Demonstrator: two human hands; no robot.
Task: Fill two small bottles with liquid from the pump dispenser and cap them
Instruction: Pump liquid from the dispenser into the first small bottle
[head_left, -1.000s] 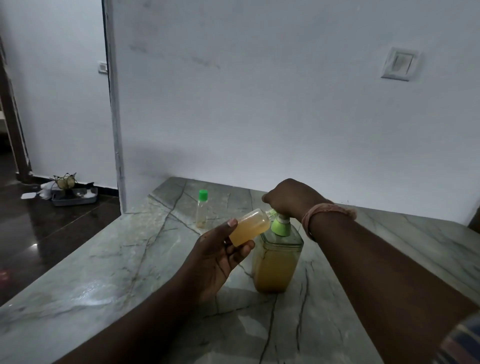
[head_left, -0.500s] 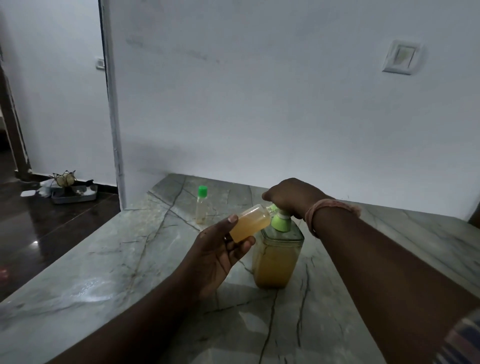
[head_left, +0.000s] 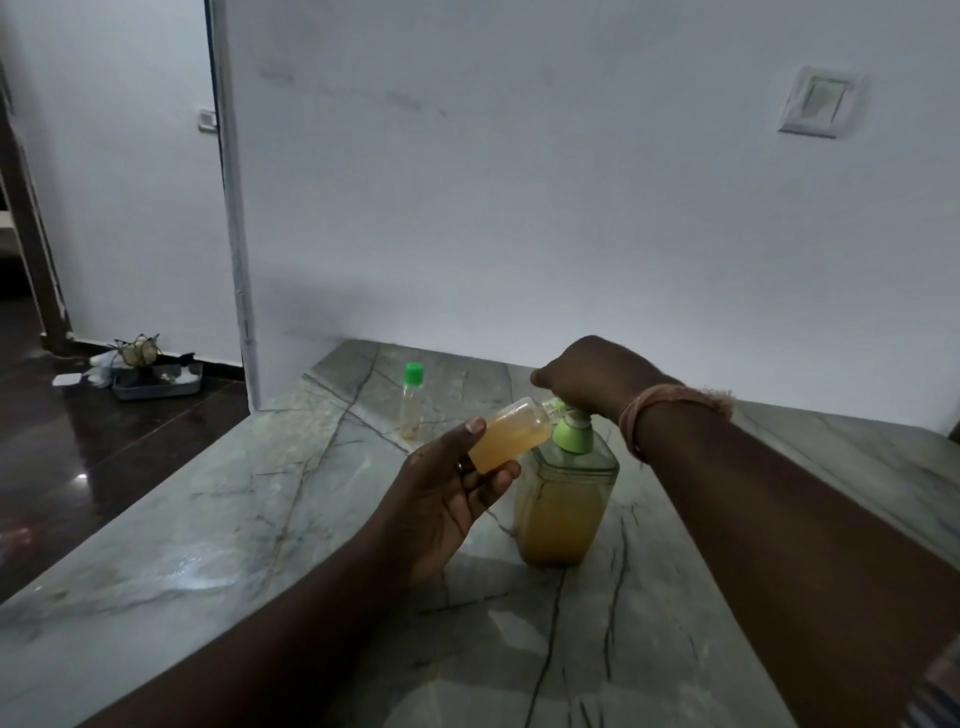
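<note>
A person stands at a grey marble counter (head_left: 218, 525), both forearms stretched out over the stone. The left hand (head_left: 447, 488), palm turned up and wrist bent slightly back, grips a small uncapped bottle (head_left: 511, 441) between thumb and curled fingers, tilting it so that its mouth meets the green spout of the pump dispenser (head_left: 566, 499); the bottle is nearly full of cloudy amber liquid. The right arm reaches in from the right, a pinkish thread band (head_left: 670, 410) round the wrist, and the right hand (head_left: 597, 376) sits knuckles-up on the pump head, fingers curled down over it. The square clear dispenser stands upright on the counter just beside the left hand, amber liquid filling most of its body. A second small bottle (head_left: 412, 400), with its green cap on, stands upright farther back on the counter, apart from both hands. On the dark floor beyond the wall corner lies a shallow tray (head_left: 156, 382) with odds and ends, and a wall switch (head_left: 821, 106) is mounted high on the white wall.
</note>
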